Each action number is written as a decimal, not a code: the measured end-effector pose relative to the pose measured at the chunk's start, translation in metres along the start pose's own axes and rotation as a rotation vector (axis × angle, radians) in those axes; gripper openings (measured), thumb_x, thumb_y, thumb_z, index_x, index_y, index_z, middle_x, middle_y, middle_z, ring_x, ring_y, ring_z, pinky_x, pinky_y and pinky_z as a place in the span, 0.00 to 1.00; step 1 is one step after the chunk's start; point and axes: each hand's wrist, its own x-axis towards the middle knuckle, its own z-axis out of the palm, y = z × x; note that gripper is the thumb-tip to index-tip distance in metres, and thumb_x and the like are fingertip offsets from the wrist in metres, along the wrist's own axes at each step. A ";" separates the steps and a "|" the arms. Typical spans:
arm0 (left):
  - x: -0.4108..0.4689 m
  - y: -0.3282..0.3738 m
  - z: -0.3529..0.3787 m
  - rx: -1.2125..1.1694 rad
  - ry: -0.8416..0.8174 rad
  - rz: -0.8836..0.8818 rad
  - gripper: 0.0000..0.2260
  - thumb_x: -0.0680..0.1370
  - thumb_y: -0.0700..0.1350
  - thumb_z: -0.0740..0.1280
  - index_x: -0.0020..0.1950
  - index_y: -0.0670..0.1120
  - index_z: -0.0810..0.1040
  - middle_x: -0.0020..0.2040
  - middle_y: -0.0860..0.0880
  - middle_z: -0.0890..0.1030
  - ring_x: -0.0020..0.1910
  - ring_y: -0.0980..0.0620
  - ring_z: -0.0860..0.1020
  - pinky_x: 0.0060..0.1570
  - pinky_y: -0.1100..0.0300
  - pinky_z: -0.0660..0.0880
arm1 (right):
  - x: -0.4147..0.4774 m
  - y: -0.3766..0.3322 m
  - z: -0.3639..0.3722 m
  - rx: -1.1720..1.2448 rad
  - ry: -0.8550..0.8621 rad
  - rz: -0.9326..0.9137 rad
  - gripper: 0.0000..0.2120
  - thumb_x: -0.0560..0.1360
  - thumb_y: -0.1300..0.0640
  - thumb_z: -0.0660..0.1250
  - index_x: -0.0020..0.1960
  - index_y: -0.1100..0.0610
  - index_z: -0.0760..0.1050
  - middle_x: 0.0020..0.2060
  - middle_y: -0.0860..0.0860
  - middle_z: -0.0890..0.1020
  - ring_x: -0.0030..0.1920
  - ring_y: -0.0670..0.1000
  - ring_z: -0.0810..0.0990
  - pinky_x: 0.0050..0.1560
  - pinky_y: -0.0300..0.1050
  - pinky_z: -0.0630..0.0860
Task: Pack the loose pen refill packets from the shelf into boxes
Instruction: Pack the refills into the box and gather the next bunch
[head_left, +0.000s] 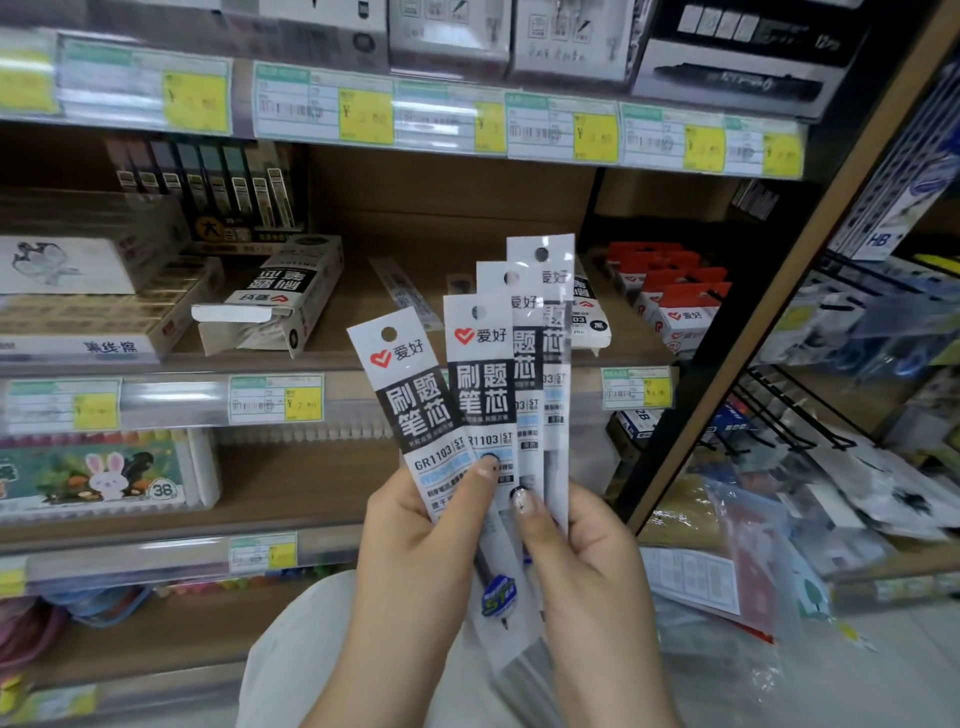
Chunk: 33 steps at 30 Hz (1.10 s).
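Observation:
Several white-and-black pen refill packets (483, 374) stand fanned out upright in front of the shelf. My left hand (415, 545) grips the leftmost packets, thumb pressed on their fronts. My right hand (576, 561) pinches the right side of the fan, thumb on the packets' lower part. An open white-and-black refill box (270, 301) lies on its side on the middle shelf (363, 332), flap open toward me. A single loose packet (405, 291) lies flat on the shelf behind the fan. Another refill box (589, 317) shows partly behind the packets.
Red-and-white boxes (670, 296) stand at the shelf's right end. Flat eraser boxes (93, 312) fill its left. A crayon box with a rabbit (104, 473) sits one shelf lower. A wooden upright (779, 291) and black wire hooks (789, 415) bound the right side.

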 end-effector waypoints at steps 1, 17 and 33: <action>0.000 0.000 0.000 0.004 -0.012 -0.001 0.09 0.70 0.47 0.66 0.46 0.56 0.84 0.45 0.53 0.86 0.46 0.54 0.83 0.40 0.64 0.78 | 0.000 0.000 0.000 0.019 0.011 0.004 0.11 0.70 0.52 0.67 0.51 0.49 0.82 0.46 0.53 0.86 0.49 0.55 0.84 0.51 0.56 0.79; 0.003 -0.008 0.000 -0.159 -0.024 -0.182 0.16 0.65 0.54 0.70 0.49 0.48 0.83 0.46 0.42 0.85 0.46 0.42 0.83 0.42 0.51 0.78 | -0.002 0.004 -0.007 -0.034 0.110 0.043 0.14 0.70 0.42 0.63 0.46 0.48 0.82 0.39 0.59 0.84 0.47 0.64 0.82 0.51 0.56 0.77; 0.012 -0.018 -0.015 -0.012 -0.039 -0.167 0.14 0.64 0.54 0.70 0.45 0.50 0.85 0.43 0.46 0.86 0.44 0.47 0.84 0.41 0.53 0.78 | 0.010 -0.009 0.002 -0.569 -0.112 -0.004 0.23 0.76 0.42 0.55 0.45 0.61 0.76 0.34 0.56 0.81 0.36 0.51 0.79 0.40 0.50 0.74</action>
